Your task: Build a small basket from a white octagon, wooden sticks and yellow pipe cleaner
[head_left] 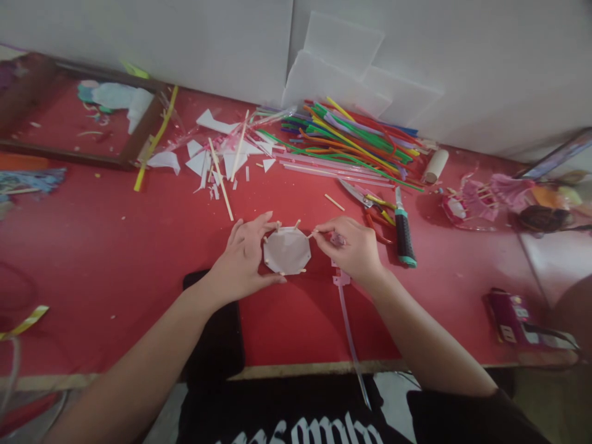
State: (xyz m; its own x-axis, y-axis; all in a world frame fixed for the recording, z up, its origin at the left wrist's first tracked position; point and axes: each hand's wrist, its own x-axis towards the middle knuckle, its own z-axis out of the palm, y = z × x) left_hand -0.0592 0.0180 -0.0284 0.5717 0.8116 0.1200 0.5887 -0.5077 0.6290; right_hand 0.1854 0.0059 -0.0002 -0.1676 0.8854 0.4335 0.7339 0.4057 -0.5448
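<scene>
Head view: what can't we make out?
All in the head view:
- Pink piece: partly hidden by the right hand.
- Black slab: partly covered by the left forearm.
- White octagon: underside turned away from the camera.
- Shirt lettering: cut off by the bottom edge.
- Purple pack: print too small and blurred.

There's the pale octagon, broad face upward (short sticks round its rim!), a slim stick slanting at its right.
</scene>
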